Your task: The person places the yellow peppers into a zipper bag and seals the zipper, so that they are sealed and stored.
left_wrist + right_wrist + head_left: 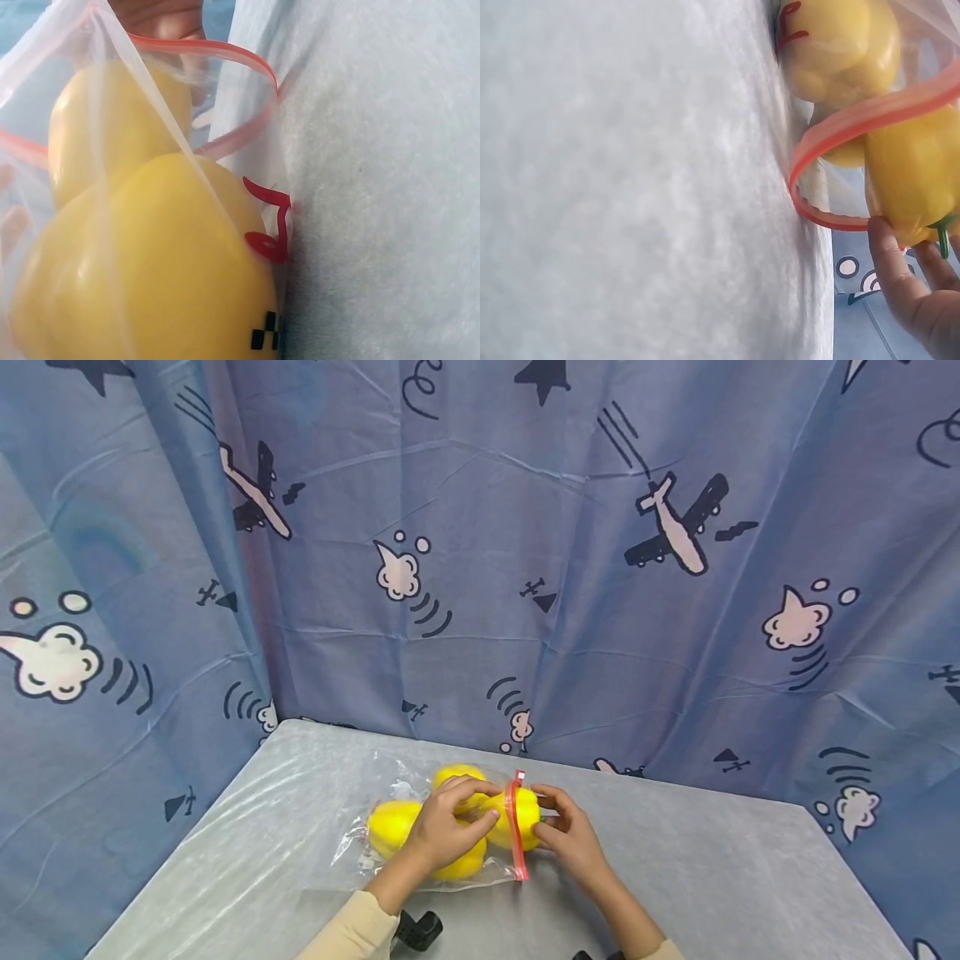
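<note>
R hand [573, 838] on ylw pepper [528, 815]

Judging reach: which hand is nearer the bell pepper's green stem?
Right: the right hand is beside the green stem; the left hand farther, beyond the red zip strip.

Before me, at 12 o'clock, hangs a blue-purple curtain [465, 668] with soft folds; it continues also to 10 o'clock. On it I see one printed airplane [677, 537] at 1 o'clock and a pale cloud [58, 662] at 10 o'clock. My table [690, 860] is light grey, with fine wrinkles toward 9 o'clock. The light is rather soft.
</note>
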Available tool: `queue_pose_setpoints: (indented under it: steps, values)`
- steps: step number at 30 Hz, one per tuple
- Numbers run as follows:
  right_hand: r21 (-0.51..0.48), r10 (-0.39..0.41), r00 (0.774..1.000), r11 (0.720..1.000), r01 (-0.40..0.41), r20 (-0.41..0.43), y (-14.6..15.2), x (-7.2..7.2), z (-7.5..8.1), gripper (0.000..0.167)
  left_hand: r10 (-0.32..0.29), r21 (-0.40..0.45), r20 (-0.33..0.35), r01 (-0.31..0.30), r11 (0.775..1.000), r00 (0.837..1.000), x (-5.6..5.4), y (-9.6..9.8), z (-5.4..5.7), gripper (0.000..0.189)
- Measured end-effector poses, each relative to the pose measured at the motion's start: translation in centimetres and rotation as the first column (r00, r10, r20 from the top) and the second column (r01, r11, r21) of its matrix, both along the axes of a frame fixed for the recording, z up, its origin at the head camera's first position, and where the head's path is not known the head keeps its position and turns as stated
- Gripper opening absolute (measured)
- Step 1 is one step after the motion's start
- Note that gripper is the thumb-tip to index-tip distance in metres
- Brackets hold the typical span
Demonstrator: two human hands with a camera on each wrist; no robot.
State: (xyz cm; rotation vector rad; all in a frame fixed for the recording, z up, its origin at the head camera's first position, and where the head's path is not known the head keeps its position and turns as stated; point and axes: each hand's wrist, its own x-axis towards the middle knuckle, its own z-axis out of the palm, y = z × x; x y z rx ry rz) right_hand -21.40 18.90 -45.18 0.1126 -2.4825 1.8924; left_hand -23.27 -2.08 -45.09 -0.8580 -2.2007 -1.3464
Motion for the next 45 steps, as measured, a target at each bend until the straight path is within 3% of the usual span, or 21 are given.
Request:
queue_pose_setpoints:
  steps: [18,30,39,45]
  values:
    - [0.006,0.062,0.998,0.998,-0.062,-0.031,-0.3,-0.4,0.0,0.048,0.014,-0.005,-0.047,-0.014,1.0,0.999,-0.1,0.1,0.2,0.025]
    - [0.005,0.103,0.995,0.995,-0.103,-0.014,-0.4,-0.8,-0.6,0.051,0.019,-0.002,-0.014,-0.019,1.0,1.0,0.1,0.2,0.4,0.025]
    - [-0.003,0.218,0.973,0.976,-0.219,-0.072,-0.1,-1.2,-0.9,0.05,0.009,0.008,-0.066,-0.009,1.0,0.998,-0.1,0.4,0.6,0.024]
    - [-0.005,0.255,0.963,0.967,-0.256,-0.088,-0.4,-1.2,-0.9,0.05,-0.005,0.011,-0.064,0.005,1.0,0.998,-0.4,0.4,0.5,0.023]
